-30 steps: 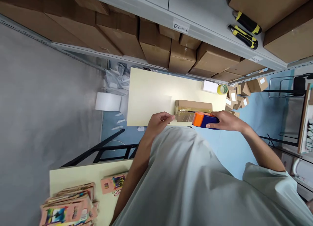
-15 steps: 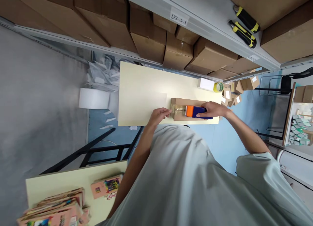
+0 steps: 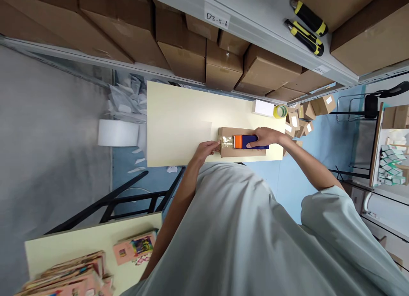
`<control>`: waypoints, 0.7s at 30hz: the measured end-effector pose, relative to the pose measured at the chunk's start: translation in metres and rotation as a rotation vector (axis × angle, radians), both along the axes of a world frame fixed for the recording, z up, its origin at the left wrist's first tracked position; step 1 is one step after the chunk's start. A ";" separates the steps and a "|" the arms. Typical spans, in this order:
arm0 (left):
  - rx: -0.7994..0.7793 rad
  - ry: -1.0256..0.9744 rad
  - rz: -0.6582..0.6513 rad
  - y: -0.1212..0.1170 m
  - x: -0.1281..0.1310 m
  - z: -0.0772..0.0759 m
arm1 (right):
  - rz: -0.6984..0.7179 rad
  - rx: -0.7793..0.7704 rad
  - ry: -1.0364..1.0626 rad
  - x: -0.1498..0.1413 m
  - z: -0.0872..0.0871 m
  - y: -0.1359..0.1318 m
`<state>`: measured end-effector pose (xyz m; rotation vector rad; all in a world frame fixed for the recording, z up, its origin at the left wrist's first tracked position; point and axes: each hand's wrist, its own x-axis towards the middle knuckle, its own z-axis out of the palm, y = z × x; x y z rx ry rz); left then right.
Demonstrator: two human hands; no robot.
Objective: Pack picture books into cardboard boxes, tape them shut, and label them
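A long cardboard box (image 3: 244,153) lies on the pale yellow table (image 3: 179,104), with shiny clear tape (image 3: 226,141) on the left part of its top. My right hand (image 3: 265,137) is wrapped round an orange and dark blue tape dispenser (image 3: 244,141). Its orange, toothed end points left, over the box top near the tape. At the box's left end is my left hand (image 3: 207,150), closed, with thumb and fingers against the edge. The fingers' undersides are partly hidden.
A white box (image 3: 262,108) and a yellow tape roll (image 3: 280,111) stand at the table's back right. Above runs a grey shelf (image 3: 255,40) with cartons and two utility knives (image 3: 306,29). Booklets (image 3: 73,274) lie on a second table, lower left; a white roll (image 3: 118,133) stands left.
My right hand has brought the tape dispenser from the box's front edge onto its top and leftward. My left hand has closed in on the box's left end. The view has shifted.
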<state>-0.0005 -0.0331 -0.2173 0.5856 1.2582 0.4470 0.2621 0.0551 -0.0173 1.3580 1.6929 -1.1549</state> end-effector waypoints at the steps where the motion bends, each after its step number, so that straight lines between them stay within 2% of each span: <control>1: 0.000 0.021 0.002 -0.002 0.001 -0.002 | 0.007 0.002 -0.004 0.000 -0.001 0.000; 5: -0.003 0.135 0.020 -0.007 0.006 -0.004 | 0.037 0.030 -0.020 0.003 -0.007 -0.002; 9: 0.014 0.209 0.051 -0.017 0.018 0.001 | 0.046 0.063 0.004 0.009 -0.010 -0.004; 12: 0.147 0.338 0.115 -0.028 0.028 0.011 | 0.067 0.076 0.010 0.015 -0.012 -0.005; 16: 0.451 0.506 0.183 -0.043 0.045 0.029 | 0.063 0.077 0.043 0.022 -0.015 -0.007; 18: 0.537 0.476 0.165 -0.050 0.055 0.035 | 0.052 0.080 0.073 0.025 -0.017 -0.009; 21: 0.526 0.370 0.105 -0.057 0.071 0.035 | 0.055 0.110 0.083 0.028 -0.018 -0.012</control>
